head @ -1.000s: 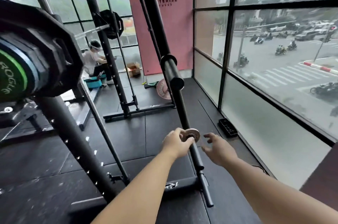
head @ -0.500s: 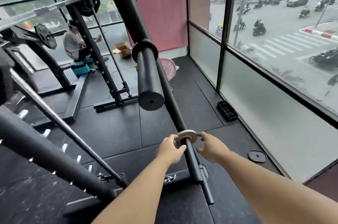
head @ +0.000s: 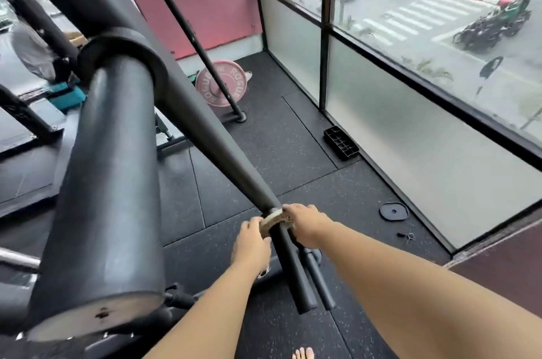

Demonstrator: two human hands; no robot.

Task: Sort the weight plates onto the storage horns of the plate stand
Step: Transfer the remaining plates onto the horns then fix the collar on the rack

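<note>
**A:** What are the hands doing?

**B:** Both are low in the middle of the frame. The left hand curls its fingers round the near-left edge of a small pale plate, and the right hand grips the opposite edge. Neither has let go.

**A:** And where is the plate?

**B:** It is threaded on the low horn, right up where the horn meets the slanted upright. I'd say this plate is as good as stored, and only the release is left.

**A:** What remains beyond it?

**B:** A small black plate lies flat on the floor at right, near the window. A pink bumper plate leans at upper centre by another post. Both look unsorted. The thick horn filling the left foreground is bare.

**A:** So partway?

**B:** Yes, by my reading at least two plates are left.
</note>
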